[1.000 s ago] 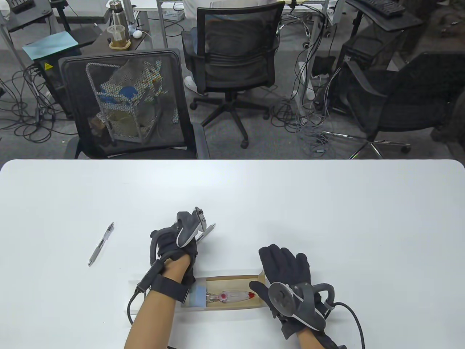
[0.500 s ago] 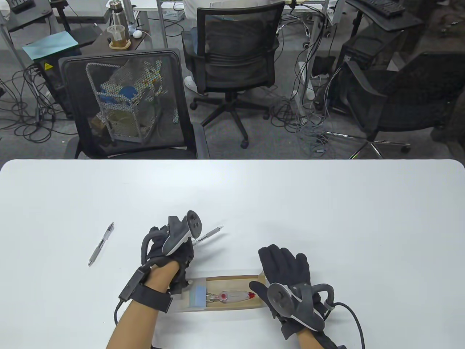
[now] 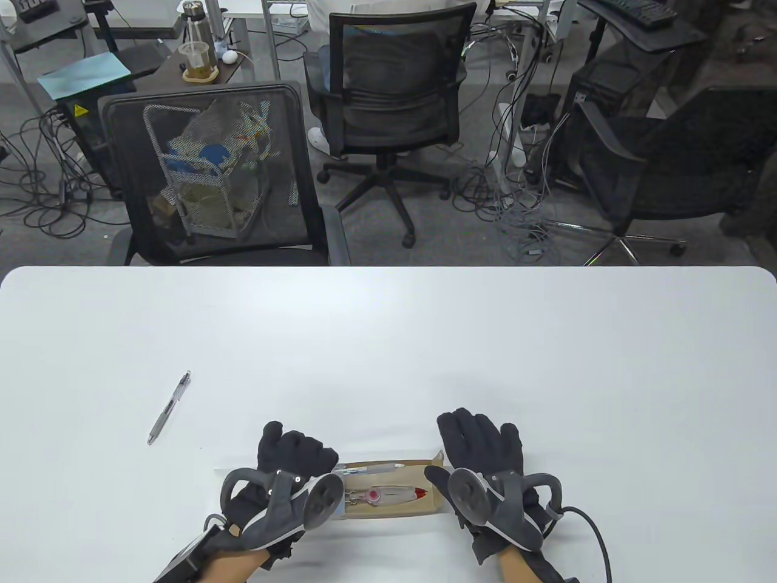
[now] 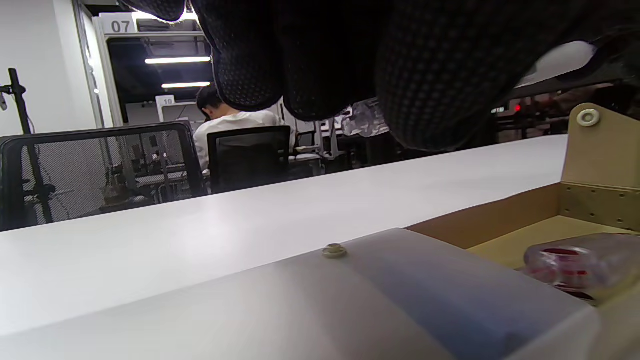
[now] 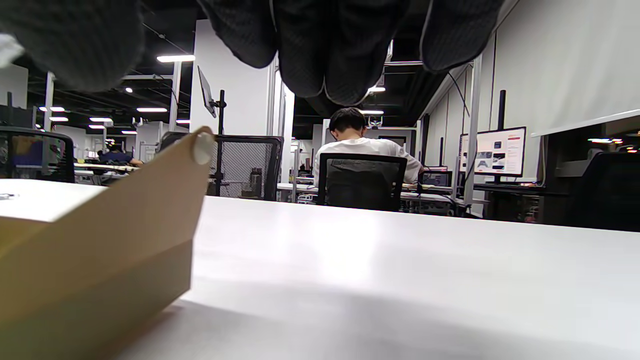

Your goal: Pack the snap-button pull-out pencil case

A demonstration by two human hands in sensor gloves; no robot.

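Roughly halfway: table view, pencil case (image 3: 388,495) tray lies pulled out between my left hand (image 3: 285,480) and right hand (image 3: 485,461); pen (image 3: 169,408) waits beyond my left. Wrist views: fingers curled, grip unclear (snap unfastened).

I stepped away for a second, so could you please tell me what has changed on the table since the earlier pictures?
The left hand carried a pen from the table beyond the case back toward the person; that pen now lies in the tray along its far wall, and the hand rests over the case's left end. The right hand stayed at the tray's right end, the red-tipped item in the tray, and the other pen at left.
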